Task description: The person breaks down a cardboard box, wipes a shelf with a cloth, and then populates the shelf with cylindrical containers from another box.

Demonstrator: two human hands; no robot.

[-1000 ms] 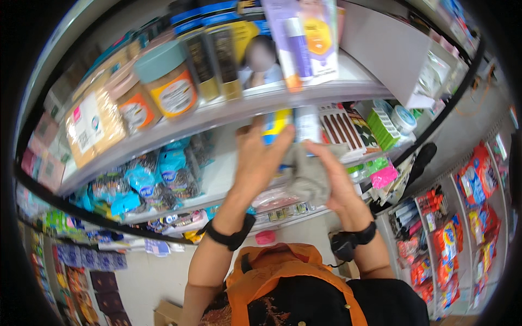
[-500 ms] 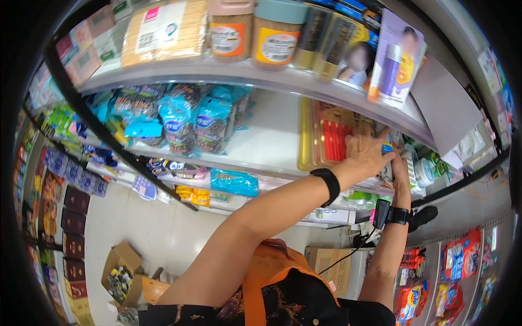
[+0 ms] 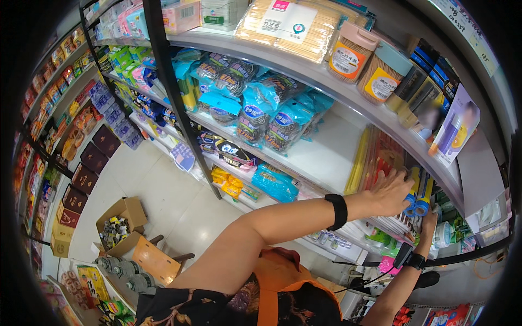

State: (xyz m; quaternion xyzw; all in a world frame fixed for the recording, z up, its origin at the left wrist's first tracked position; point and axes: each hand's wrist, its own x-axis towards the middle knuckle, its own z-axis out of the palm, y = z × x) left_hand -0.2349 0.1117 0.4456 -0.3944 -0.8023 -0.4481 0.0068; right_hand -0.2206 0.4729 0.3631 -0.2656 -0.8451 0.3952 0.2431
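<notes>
Two yellow-and-blue rolls [image 3: 419, 191] with round blue ends lie side by side at the right end of the middle shelf. My left hand [image 3: 392, 191] reaches over flat packs with red contents [image 3: 387, 162], its fingers apart and fingertips next to the rolls. My right hand [image 3: 428, 224] is beside the near ends of the rolls; its fingers are mostly hidden. Yellow-edged packs [image 3: 359, 157] stand to the left of my left hand. A dark band circles each of my wrists, and a small black device sits by the right one.
Blue bags of wire scourers [image 3: 253, 111] fill the shelf's left part. Above, the upper shelf [image 3: 293, 70] holds toothpick tubs [image 3: 352, 50] and a purple carded pack [image 3: 457, 126]. A black post [image 3: 174, 103] crosses at left. An open carton [image 3: 122, 214] and a wooden stool [image 3: 156, 259] stand on the floor.
The view has swung so the shelf sits lower and further right. The two rolls now show more plainly between my hands, which remain at the shelf's right end.
</notes>
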